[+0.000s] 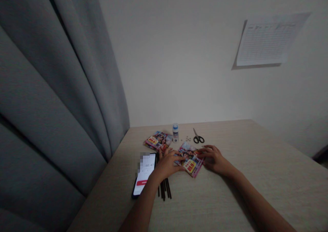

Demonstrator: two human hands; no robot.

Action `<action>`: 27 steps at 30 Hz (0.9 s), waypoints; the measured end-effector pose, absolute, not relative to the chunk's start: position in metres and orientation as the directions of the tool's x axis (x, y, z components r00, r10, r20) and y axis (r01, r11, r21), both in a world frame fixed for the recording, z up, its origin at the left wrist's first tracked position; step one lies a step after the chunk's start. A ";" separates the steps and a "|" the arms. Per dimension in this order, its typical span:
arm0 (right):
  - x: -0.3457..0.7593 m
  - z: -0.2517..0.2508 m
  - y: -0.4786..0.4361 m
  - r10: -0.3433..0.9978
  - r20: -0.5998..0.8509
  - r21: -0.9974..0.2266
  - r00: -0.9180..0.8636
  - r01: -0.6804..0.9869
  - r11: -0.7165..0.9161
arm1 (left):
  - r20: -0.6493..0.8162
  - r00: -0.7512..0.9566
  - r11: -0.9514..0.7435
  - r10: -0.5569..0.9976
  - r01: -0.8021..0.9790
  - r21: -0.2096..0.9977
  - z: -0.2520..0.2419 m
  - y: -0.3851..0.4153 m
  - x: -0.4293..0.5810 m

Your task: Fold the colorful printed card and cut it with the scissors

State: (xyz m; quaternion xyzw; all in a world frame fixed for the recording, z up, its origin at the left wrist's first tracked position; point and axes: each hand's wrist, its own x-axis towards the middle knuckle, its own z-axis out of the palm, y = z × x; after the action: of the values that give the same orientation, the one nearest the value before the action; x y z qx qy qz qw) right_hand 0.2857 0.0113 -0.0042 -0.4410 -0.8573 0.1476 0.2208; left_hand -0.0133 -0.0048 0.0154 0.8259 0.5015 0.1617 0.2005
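A colourful printed leaflet (190, 165) marked "89.9" lies at a slant on the table between my hands. My left hand (167, 163) holds it at the left side, fingers over its edge and thumb lower down. At the opposite edge, my right hand (214, 159) grips it with bent fingers; the thumb is partly hidden. Behind my left hand rests a small stack of similar leaflets (159, 140). Several thin dark sticks (164, 191) lie partly under my left wrist.
A phone (140, 179) with a timer on screen lies left of my forearm. Behind the leaflet stand a small blue-capped glue bottle (175, 133), several tiny pale pieces (188, 138) and black-handled scissors (198, 138). A grey curtain (77, 71) hangs along the table's left side.
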 end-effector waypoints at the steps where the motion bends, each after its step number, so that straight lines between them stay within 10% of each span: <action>1: 0.285 -0.004 0.011 0.821 0.245 -0.448 -0.515 0.691 0.567 | 0.064 0.448 -0.419 0.892 0.764 0.492 0.016 -0.005 -0.013; 27: 0.277 -0.019 0.019 0.877 0.296 -0.495 -0.378 0.724 0.480 | 0.103 0.342 -0.351 0.934 0.822 0.449 0.010 -0.002 -0.012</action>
State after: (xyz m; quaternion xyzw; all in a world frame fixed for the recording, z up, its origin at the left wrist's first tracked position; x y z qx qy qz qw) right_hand 0.2772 0.0191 -0.0186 -0.4896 -0.8177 0.1432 0.2666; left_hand -0.0120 -0.0018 0.0099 0.8032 0.5464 0.1741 0.1614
